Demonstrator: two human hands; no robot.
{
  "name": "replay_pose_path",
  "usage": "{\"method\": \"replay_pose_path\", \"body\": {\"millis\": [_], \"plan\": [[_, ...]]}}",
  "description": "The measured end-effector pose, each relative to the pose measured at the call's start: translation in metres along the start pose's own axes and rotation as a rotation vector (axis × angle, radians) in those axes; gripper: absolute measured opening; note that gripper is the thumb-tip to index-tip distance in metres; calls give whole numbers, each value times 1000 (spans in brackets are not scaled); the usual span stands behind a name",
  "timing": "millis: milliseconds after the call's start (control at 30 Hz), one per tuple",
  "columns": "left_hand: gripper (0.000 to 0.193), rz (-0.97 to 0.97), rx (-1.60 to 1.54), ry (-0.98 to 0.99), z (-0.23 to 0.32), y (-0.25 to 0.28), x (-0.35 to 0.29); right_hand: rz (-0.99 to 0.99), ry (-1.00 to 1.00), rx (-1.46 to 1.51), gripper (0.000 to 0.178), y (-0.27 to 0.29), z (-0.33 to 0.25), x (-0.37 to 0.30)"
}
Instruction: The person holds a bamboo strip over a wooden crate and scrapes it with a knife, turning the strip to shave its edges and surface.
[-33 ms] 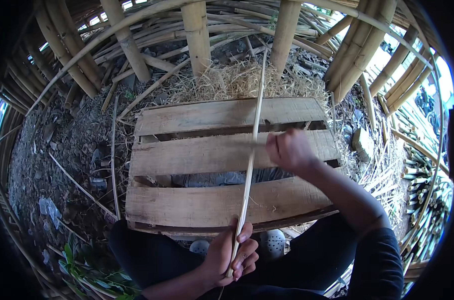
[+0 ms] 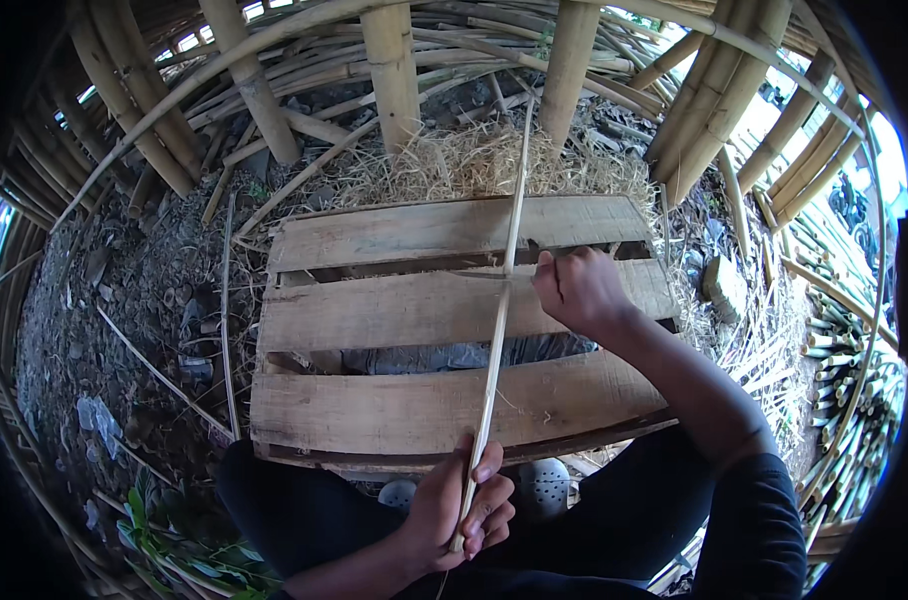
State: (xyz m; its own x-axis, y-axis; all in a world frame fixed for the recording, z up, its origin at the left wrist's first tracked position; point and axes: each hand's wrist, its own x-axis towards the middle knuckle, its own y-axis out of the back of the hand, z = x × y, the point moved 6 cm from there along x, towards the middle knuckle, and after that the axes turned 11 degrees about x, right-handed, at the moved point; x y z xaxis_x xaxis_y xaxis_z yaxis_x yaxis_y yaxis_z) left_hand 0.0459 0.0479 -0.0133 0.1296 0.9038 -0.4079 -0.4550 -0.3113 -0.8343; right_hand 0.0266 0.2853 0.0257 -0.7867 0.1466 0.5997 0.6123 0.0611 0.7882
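Observation:
A long, pale bamboo strip (image 2: pixel 496 350) slants over the slatted wooden bench, from my lap up to its far side. My left hand (image 2: pixel 461 505) is wrapped round the strip's near end, just off the bench's near edge. Over the middle slat my right hand (image 2: pixel 582 288) is closed in a fist around a knife. The thin dark blade (image 2: pixel 477 274) reaches left across the strip at about a right angle and seems to touch it. The knife's handle is hidden inside the fist.
The bench (image 2: pixel 374 408) has wide gaps between its slats. Curly shavings (image 2: pixel 474 160) heap behind it, below upright bamboo posts (image 2: pixel 394 80). Cut bamboo pieces (image 2: pixel 849 410) are stacked at the right. Loose strips (image 2: pixel 228 320) and green leaves (image 2: pixel 164 545) lie at the left.
My right hand, blurred before, has moved slightly away from me along the strip, and the knife blade now shows more sharply. My left hand and the strip have barely shifted.

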Motion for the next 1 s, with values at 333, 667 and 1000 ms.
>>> {"method": "replay_pose_path", "body": {"millis": [333,667,1000], "plan": [[44,-29,-26,-24,-2,-5,-9,-191,-228,10,43,-3,3,10],[45,-15,-1,-42,3,1,-10,-302,-243,-11,50,-6,0,14],[46,101,159,-56,7,3,-7,-246,-305,330,48,14,2,9]]}}
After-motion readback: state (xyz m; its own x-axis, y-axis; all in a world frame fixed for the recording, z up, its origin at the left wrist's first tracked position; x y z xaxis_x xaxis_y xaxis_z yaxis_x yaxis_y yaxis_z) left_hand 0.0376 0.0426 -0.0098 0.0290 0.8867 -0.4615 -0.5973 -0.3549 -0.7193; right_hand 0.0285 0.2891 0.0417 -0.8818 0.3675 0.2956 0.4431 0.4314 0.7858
